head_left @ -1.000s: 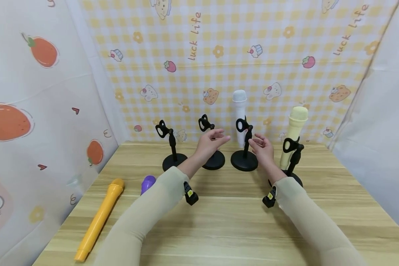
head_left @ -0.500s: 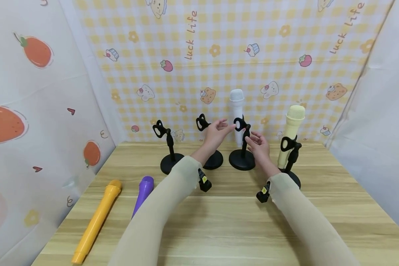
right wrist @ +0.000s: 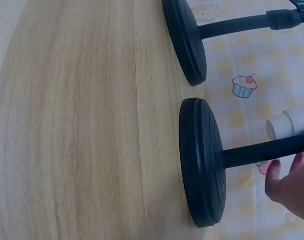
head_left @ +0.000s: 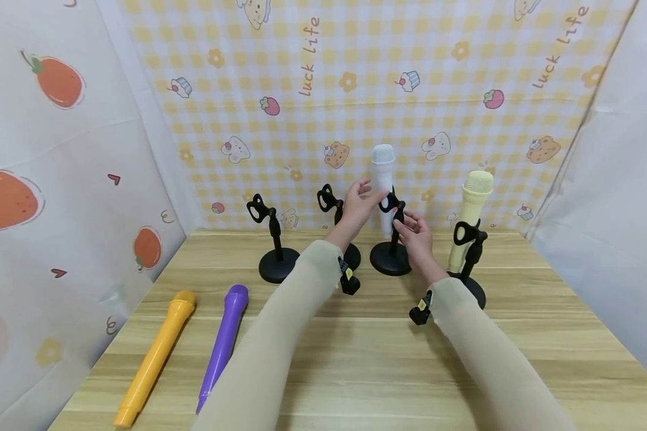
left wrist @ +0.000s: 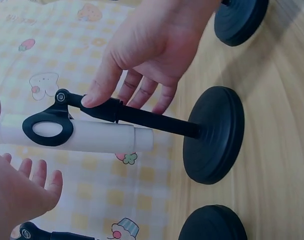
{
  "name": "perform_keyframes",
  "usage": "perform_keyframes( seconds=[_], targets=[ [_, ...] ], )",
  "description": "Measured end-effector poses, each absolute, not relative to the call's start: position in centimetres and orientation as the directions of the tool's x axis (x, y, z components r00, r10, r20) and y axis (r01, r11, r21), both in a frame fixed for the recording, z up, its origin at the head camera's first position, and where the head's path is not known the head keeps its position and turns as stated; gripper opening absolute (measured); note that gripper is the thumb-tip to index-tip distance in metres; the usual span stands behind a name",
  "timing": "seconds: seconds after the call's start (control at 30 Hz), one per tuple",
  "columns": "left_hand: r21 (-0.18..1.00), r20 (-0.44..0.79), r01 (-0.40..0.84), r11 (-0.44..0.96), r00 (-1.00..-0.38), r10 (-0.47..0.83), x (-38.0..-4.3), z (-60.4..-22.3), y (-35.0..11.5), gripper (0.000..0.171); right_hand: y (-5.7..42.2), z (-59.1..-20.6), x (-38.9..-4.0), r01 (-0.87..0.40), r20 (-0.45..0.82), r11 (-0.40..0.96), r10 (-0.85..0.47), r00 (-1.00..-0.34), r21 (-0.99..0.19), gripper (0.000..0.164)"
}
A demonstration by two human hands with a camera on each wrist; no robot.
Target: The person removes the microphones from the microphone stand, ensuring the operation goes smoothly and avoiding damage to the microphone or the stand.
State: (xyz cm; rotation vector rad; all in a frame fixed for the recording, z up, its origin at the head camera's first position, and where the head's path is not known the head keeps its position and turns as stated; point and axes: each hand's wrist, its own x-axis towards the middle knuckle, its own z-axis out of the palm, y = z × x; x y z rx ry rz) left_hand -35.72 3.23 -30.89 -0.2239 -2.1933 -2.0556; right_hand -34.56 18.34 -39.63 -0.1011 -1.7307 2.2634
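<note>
A white microphone (head_left: 383,161) sits upright in the clip of a black microphone stand (head_left: 390,263), its tail end hanging above the table. My right hand (head_left: 417,239) pinches this stand's post; in the left wrist view the right thumb (left wrist: 94,95) lies on the collar with fingers behind. My left hand (head_left: 357,206) is at the white microphone just above the clip, thumb over its front. In the left wrist view the left hand's fingers (left wrist: 39,175) are extended beside the microphone. The right wrist view shows the stand's round base (right wrist: 201,165) on the table.
A yellow microphone (head_left: 477,191) stands in a right-hand stand (head_left: 471,257). Two stands without microphones, a far-left stand (head_left: 277,263) and a second stand (head_left: 351,257), are farther left. An orange microphone (head_left: 156,359) and a purple microphone (head_left: 223,341) lie on the table (head_left: 377,371).
My left hand has moved right, from the second stand to the white microphone. My right hand has shifted slightly onto the post. More of the purple microphone shows.
</note>
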Motion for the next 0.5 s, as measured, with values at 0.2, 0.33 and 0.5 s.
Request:
perform_keyframes(
  seconds=[0.2, 0.33, 0.5],
  targets=[
    [0.985, 0.164, 0.165, 0.057, -0.986, 0.024, -35.9, -30.1, 3.9, 0.066, 18.2, -39.5, -34.7, -0.188, 0.126, -0.221, 0.268, -0.955, -0.957, 0.038],
    [0.988, 0.149, 0.150, 0.032, -0.988, 0.030, -36.1, -29.8, 4.3, 0.064, 18.1, -39.6, -34.8, -0.196, 0.136, -0.208, 0.272, -0.953, -0.958, 0.038],
    [0.987, 0.159, 0.157, -0.031, -0.986, 0.049, -36.7, -29.9, 4.6, 0.068, 18.0, -39.5, -34.8, -0.205, 0.146, -0.210, 0.267, -0.953, -0.956, 0.037]
  ],
)
